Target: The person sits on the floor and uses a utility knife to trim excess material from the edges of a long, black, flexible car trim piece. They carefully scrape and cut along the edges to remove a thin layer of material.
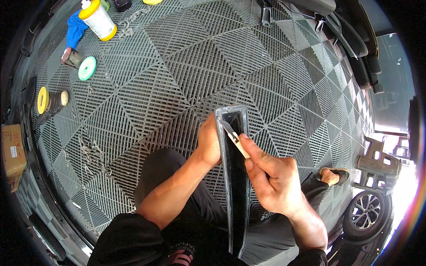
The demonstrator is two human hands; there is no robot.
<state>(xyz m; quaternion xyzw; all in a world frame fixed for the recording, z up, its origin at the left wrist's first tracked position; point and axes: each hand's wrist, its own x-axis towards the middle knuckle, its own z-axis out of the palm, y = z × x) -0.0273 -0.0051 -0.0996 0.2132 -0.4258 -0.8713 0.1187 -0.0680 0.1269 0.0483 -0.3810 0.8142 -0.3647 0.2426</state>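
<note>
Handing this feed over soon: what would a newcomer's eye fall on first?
At centre, the right hand holds a pale-handled knife inside the far end of a long, rimmed black part, with the left hand at its left side. Then the yellow-and-white bottle, upper left, and the spoked wheel, lower right.

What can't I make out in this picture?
In the head view:
- Left hand: most fingers hidden behind the long black part.
- Pale-handled blade: handle's end covered by the right hand.
- Yellow item: cut off by the upper edge.
</note>
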